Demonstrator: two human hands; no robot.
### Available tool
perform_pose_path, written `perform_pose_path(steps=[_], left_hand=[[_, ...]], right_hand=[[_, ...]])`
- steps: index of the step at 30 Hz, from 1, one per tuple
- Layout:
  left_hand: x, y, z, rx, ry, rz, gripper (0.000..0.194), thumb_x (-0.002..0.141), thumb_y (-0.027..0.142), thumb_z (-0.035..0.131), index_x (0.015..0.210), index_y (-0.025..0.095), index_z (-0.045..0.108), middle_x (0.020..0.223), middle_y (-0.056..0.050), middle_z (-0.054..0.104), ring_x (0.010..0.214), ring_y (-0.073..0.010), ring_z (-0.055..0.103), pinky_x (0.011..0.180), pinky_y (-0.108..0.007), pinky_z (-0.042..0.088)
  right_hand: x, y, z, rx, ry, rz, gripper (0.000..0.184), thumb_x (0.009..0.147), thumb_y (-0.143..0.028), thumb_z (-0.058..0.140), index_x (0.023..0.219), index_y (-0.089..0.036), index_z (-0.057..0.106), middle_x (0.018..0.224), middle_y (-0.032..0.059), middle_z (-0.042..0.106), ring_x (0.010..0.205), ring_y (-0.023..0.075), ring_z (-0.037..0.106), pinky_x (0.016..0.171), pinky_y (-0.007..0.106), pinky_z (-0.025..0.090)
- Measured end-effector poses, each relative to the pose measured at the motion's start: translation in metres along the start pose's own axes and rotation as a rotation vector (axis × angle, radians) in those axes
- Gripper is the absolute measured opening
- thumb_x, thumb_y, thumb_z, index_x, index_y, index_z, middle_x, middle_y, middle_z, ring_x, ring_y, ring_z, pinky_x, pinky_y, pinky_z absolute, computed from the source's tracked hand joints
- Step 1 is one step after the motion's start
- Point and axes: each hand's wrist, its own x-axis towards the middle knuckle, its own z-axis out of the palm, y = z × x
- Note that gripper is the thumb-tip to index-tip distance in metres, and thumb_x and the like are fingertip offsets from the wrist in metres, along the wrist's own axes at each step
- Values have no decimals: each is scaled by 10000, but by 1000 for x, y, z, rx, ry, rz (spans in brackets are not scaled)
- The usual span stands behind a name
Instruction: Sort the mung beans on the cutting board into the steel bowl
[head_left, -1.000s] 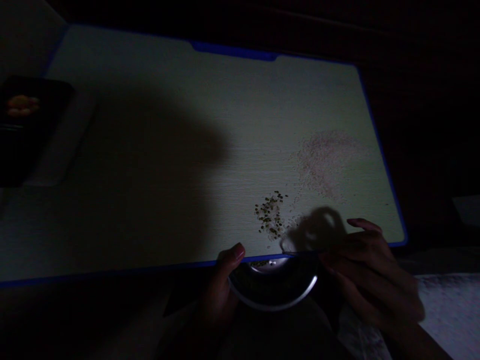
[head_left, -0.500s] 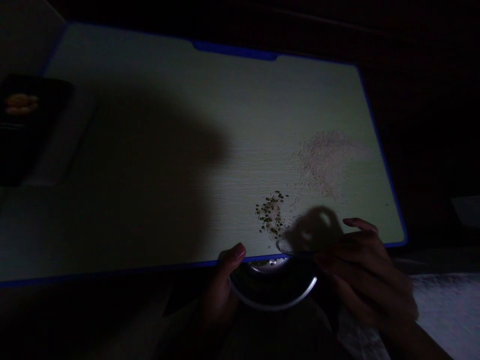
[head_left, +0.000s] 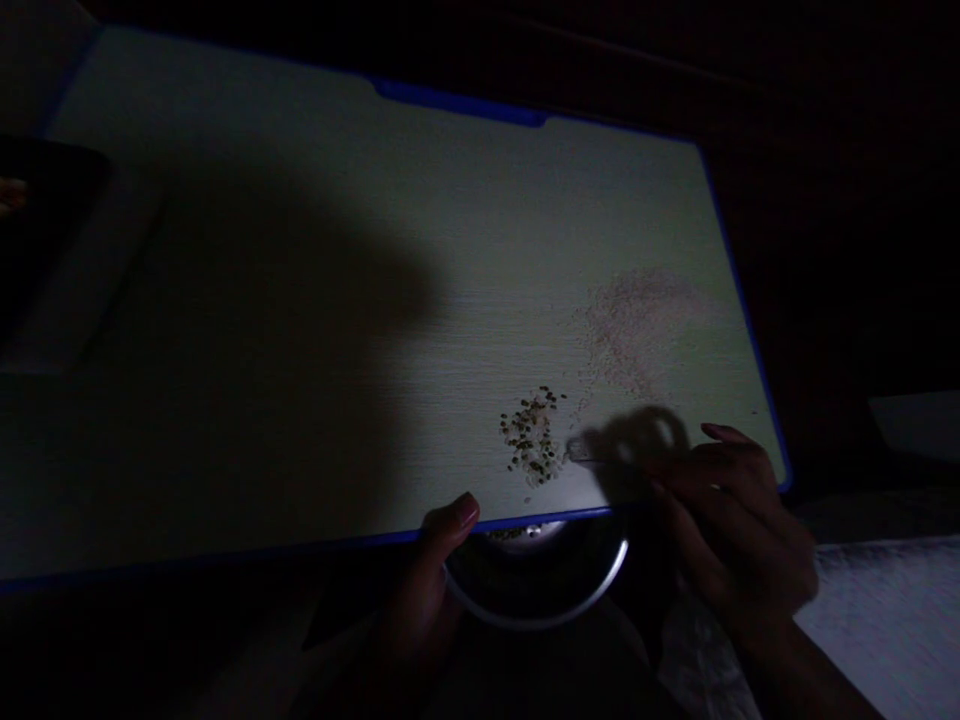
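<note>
Clock is centred on the small heap of dark green oval beans mixed with pale grains [head_left: 531, 438], 12 = far side. Light's poor.

Heap sits near the close edge of the pale yellow-green rectangular tabletop with blue edging [head_left: 480, 230]. Beans scattered loosely, a couple of strays at 1.

Right hand [head_left: 735, 525] at 4: thumb and index in a narrow pinch on the thin, shiny, spoon-like utensil with a small rounded tip [head_left: 576, 452]. One finger raised off to the far side, the rest loosely curled. Tip is at 3, just beside the heap; can't tell if it touches any grains. Handle fades into the hand's shadow.

Left hand [head_left: 427, 575] at 7: holding the round, shiny metal bowl [head_left: 615, 570] by its left side, thumb up at the blue edging. Fingers underneath too dark to read.

Bowl at 6, below the close table edge, its far part hidden by the tabletop. Some dark green beans visible inside, far-left part; bright glint next to them. Rest of the interior is dark.

Wide, thin spread of pale pinkish grains [head_left: 634, 325] at 1 to 2, a few loose grains trailing toward the heap.

Black-topped box with a pale side [head_left: 56, 230] at 10, cut off by the view. White patterned cloth [head_left: 892, 610] at 4, beyond the right hand.
</note>
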Motion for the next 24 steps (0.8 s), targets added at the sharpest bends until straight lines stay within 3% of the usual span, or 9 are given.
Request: perform_pose_path(steps=[6, 11, 16, 19, 24], left_hand=[[-2, 3, 3, -18, 9, -24, 132, 697, 294, 841, 785, 212, 786, 759, -52, 796, 1096, -360, 723, 1010, -464, 534], [-2, 3, 3, -8, -10, -42, 223, 744, 320, 808, 890, 151, 807, 921, -104, 827, 1073, -360, 735, 1007, -462, 538], [-3, 3, 4, 8, 66, -29, 162, 716, 303, 837, 808, 174, 799, 839, -84, 826, 1066, -353, 740, 997, -438, 549], [-4, 4, 8, -2, 46, -18, 117, 726, 304, 822, 766, 197, 797, 756, -60, 810, 1057, -345, 744, 1011, -409, 544], [0, 5, 4, -13, 3, -51, 122, 745, 306, 807, 827, 217, 799, 818, -49, 821, 1021, -334, 761, 985, -447, 570]], right_hand=[[6, 14, -10, -135, 39, 33, 267, 883, -91, 696, 1103, -241, 718, 935, 12, 700, 862, 185, 626, 987, 514, 502], [11, -6, -6, 13, -62, -62, 276, 867, -56, 690, 1105, -195, 698, 901, 14, 692, 839, 167, 621, 1021, 533, 477], [8, -14, 7, 72, -60, -56, 281, 866, -50, 683, 1110, -189, 688, 944, 24, 710, 873, 179, 630, 1012, 534, 479], [11, -5, 11, 7, -9, -3, 279, 872, -64, 689, 1096, -230, 698, 921, 1, 707, 842, 167, 632, 1012, 505, 487], [25, 21, 10, -95, 70, 47, 266, 913, -121, 659, 1123, -280, 697, 950, -7, 708, 856, 170, 645, 1009, 476, 487]])
